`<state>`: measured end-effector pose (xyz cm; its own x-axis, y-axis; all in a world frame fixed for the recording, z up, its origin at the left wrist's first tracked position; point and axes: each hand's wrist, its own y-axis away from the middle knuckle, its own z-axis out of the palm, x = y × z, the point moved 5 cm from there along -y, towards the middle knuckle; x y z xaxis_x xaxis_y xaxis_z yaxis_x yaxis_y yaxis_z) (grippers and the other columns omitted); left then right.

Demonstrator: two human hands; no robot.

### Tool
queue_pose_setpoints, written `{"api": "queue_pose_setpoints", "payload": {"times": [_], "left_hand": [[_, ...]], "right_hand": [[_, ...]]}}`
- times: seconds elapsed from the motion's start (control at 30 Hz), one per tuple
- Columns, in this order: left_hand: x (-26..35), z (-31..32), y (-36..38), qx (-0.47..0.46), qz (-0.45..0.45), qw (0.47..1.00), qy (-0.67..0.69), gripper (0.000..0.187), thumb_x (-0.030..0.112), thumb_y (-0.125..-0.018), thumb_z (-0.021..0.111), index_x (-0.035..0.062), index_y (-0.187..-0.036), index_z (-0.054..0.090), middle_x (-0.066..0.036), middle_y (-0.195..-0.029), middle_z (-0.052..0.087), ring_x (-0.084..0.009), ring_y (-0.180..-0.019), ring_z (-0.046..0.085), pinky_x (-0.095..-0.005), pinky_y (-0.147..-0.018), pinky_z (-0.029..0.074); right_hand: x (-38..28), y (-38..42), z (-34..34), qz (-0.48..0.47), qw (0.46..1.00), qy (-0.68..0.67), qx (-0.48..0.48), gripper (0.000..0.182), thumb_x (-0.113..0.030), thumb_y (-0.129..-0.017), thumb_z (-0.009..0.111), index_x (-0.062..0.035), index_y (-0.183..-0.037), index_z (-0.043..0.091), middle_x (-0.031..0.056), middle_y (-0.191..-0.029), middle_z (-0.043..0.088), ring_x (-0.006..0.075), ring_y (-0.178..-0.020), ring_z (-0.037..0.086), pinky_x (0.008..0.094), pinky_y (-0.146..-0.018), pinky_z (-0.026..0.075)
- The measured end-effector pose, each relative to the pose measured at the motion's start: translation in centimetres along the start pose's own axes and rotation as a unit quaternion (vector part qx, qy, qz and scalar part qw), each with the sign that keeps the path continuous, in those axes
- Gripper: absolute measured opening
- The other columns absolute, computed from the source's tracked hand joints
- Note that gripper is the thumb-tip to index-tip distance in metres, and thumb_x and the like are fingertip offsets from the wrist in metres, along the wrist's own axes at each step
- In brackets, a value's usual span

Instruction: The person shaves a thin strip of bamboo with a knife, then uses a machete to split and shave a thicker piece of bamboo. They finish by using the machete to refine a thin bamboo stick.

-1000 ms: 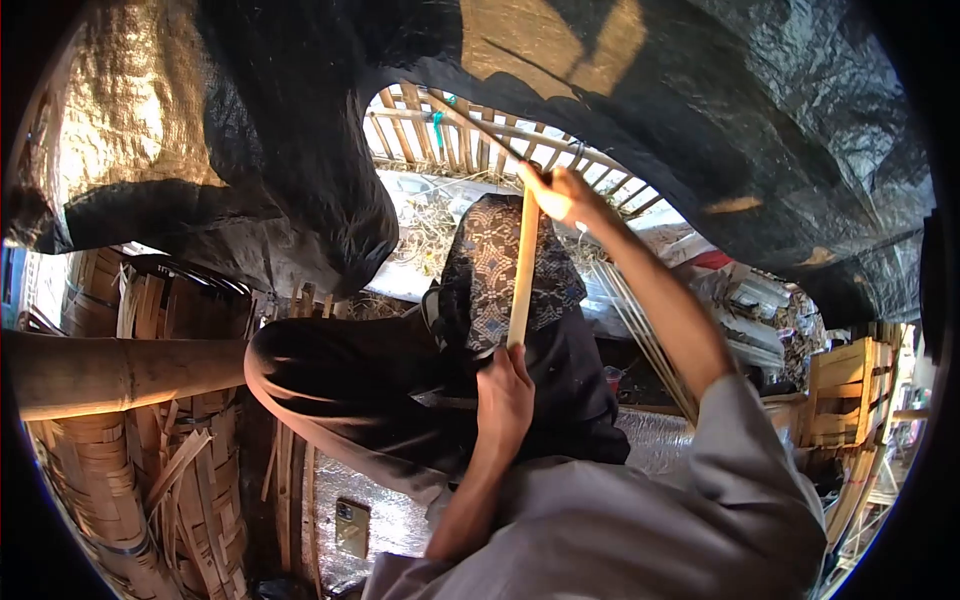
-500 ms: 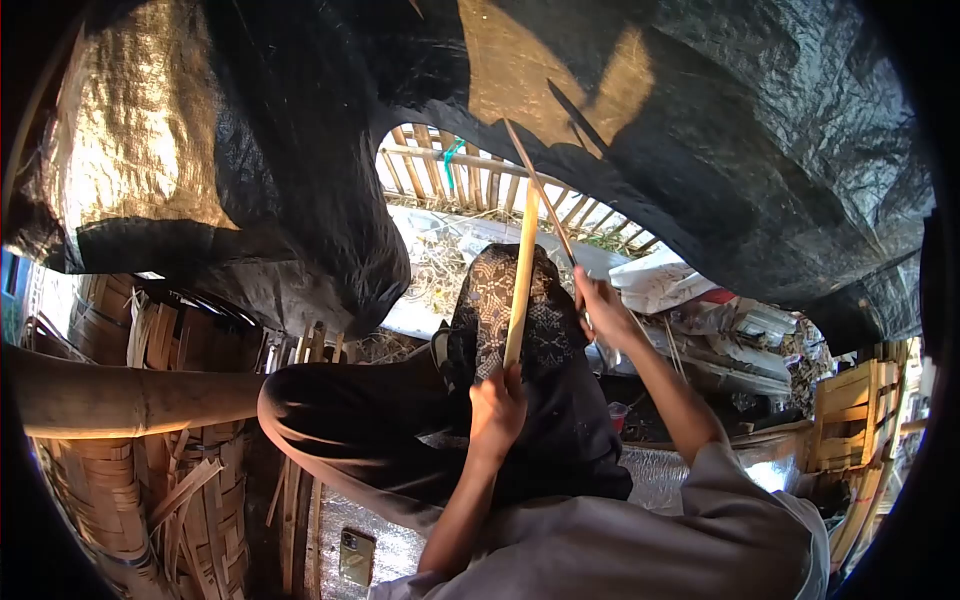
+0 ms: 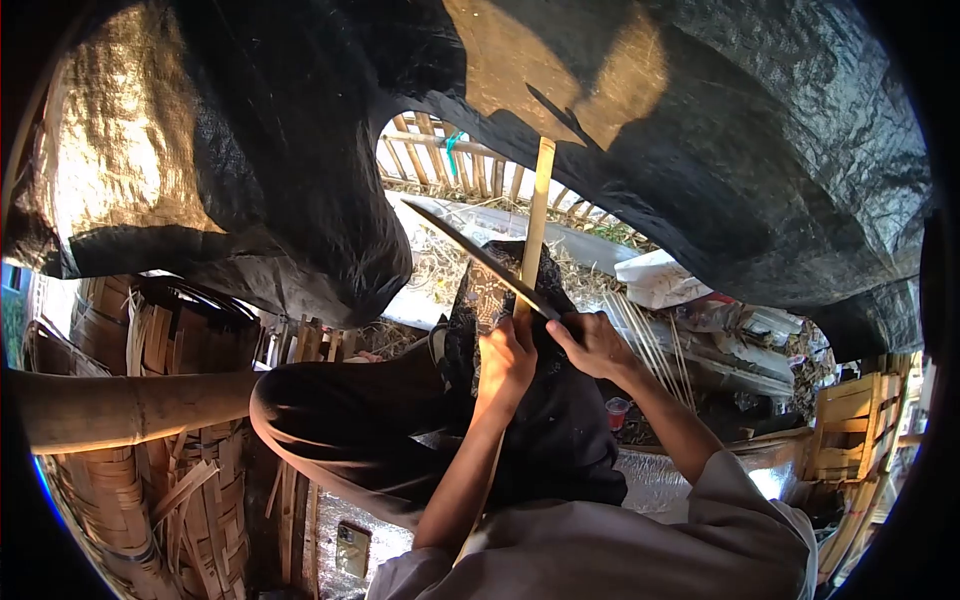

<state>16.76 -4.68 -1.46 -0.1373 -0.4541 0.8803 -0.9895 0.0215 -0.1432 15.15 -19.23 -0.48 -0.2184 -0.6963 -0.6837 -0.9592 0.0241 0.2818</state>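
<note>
Under the black tarp, head view: one person is sitting, knees drawn up, both bare hands meeting at chest height over the lap.

Left hand (image 3: 505, 362): closing in a fist around the bamboo strip (image 3: 536, 215), gripping it at its lower visible part.

Right hand (image 3: 592, 345): wrapping shut around the handle of the knife (image 3: 480, 255), just right of the left hand, the two nearly touching.

Strip position: it is rising from the left fist, almost upright, leaning slightly right, its top end reaching the tarp (image 3: 250, 150) edge against the bright opening.

Key relation: the knife blade is running up and to the left from the right hand, crossing the strip just above the left fist; blade axis is slanting, strip axis near vertical. Whether the edge is biting into the strip, cannot tell. Left hand is the nearer one to the crossing point.

Counts: one strip in hand, one knife, two hands.

Around: a patterned cloth (image 3: 495, 290) is draping the knee behind the strip; a thick bamboo pole (image 3: 130, 405) is lying at left above woven baskets (image 3: 190, 490); a bundle of thin slivers (image 3: 650, 340) is lying right of the hands; a phone (image 3: 352, 548) is lying on the floor below.
</note>
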Motion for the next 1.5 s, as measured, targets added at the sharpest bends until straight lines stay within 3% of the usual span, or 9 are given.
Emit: {"api": "queue_pose_setpoints", "payload": {"times": [0.13,0.23,0.47,0.67,0.7,0.83,1.07,1.13,1.5], "left_hand": [[-0.1,-0.3,0.1,-0.058,0.013,0.997,0.059,0.011,0.006,-0.082,0.054,-0.0044,-0.081,0.056,-0.018,-0.067,0.061,-0.0314,-0.059,0.062,-0.0355,-0.052,0.048],[-2.0,-0.9,1.6,-0.235,-0.226,0.904,0.276,0.020,0.014,-0.085,0.058,-0.0059,-0.086,0.056,-0.008,-0.074,0.061,-0.0104,-0.063,0.058,-0.0240,-0.057,0.049],[-2.6,-2.6,6.3,-0.294,-0.317,0.779,0.455,0.029,0.024,-0.095,0.040,-0.0028,-0.096,0.052,-0.007,-0.071,0.057,-0.0115,-0.057,0.055,-0.0234,-0.049,0.044],[-2.9,-0.5,4.4,-0.233,-0.289,0.863,0.344,0.028,0.025,-0.095,0.040,0.0007,-0.084,0.050,-0.001,-0.057,0.045,-0.0075,-0.047,0.044,-0.0238,-0.040,0.034],[-1.6,-1.2,3.2,-0.120,-0.026,0.975,0.187,0.023,0.019,-0.093,0.044,-0.0008,-0.082,0.049,-0.008,-0.057,0.051,-0.0181,-0.046,0.052,-0.0312,-0.044,0.040],[-2.1,-0.8,4.0,-0.084,-0.079,0.985,0.129,0.012,0.007,-0.087,0.047,-0.0008,-0.079,0.049,-0.019,-0.066,0.057,-0.0397,-0.061,0.056,-0.0437,-0.052,0.045],[-0.9,-4.2,10.5,-0.080,-0.114,0.984,0.111,0.018,0.009,-0.089,0.045,0.0006,-0.074,0.050,-0.010,-0.051,0.050,-0.0205,-0.045,0.054,-0.0309,-0.046,0.041],[-1.2,-4.2,10.8,-0.122,-0.146,0.971,0.144,0.013,0.009,-0.088,0.047,-0.0029,-0.086,0.051,-0.018,-0.065,0.058,-0.0380,-0.060,0.059,-0.0396,-0.051,0.047],[-1.5,-0.8,6.1,-0.025,0.009,0.994,-0.109,0.016,0.015,-0.088,0.048,-0.0006,-0.087,0.050,-0.021,-0.061,0.056,-0.0381,-0.053,0.056,-0.0440,-0.048,0.044]], "right_hand": [[-0.9,-0.4,-0.5,-0.013,0.997,0.064,-0.034,0.052,-0.050,-0.080,0.056,0.0002,-0.086,0.065,0.0211,-0.072,0.063,0.0358,-0.073,0.063,0.0407,-0.066,0.051],[-0.8,-0.5,-0.2,-0.011,0.994,0.087,-0.058,0.055,-0.054,-0.079,0.054,-0.0005,-0.088,0.065,0.0238,-0.075,0.062,0.0383,-0.076,0.062,0.0422,-0.068,0.051],[-0.8,-0.9,0.4,-0.059,0.994,0.086,-0.024,0.047,-0.045,-0.081,0.055,0.0009,-0.084,0.063,0.0225,-0.068,0.060,0.0358,-0.068,0.061,0.0402,-0.061,0.048],[-4.3,-0.4,-0.1,-0.089,0.973,0.195,-0.090,0.055,-0.053,-0.078,0.055,0.0005,-0.068,0.059,0.0212,-0.061,0.058,0.0378,-0.062,0.060,0.0430,-0.059,0.048],[-4.7,-0.4,0.0,-0.094,0.970,0.207,-0.085,0.054,-0.053,-0.078,0.055,0.0005,-0.069,0.060,0.0215,-0.062,0.059,0.0377,-0.062,0.060,0.0429,-0.059,0.048],[-4.1,-0.6,0.1,-0.123,0.979,0.157,0.039,0.045,-0.046,-0.080,0.055,-0.0016,-0.077,0.062,0.0224,-0.063,0.058,0.0390,-0.063,0.059,0.0420,-0.059,0.047],[0.0,-4.9,-1.2,0.013,0.998,0.060,-0.006,0.056,-0.045,-0.091,0.038,0.0056,-0.074,0.056,0.0173,-0.055,0.052,0.0196,-0.055,0.048,0.0405,-0.055,0.039],[-0.4,-4.1,-0.5,0.050,0.997,0.054,-0.028,0.061,-0.049,-0.091,0.033,0.0053,-0.074,0.054,0.0159,-0.056,0.052,0.0200,-0.056,0.045,0.0404,-0.057,0.037],[-5.2,-0.4,0.0,-0.121,0.976,0.163,-0.074,0.041,-0.038,-0.084,0.053,0.0003,-0.071,0.059,0.0178,-0.052,0.051,0.0333,-0.050,0.054,0.0385,-0.050,0.041]]}}
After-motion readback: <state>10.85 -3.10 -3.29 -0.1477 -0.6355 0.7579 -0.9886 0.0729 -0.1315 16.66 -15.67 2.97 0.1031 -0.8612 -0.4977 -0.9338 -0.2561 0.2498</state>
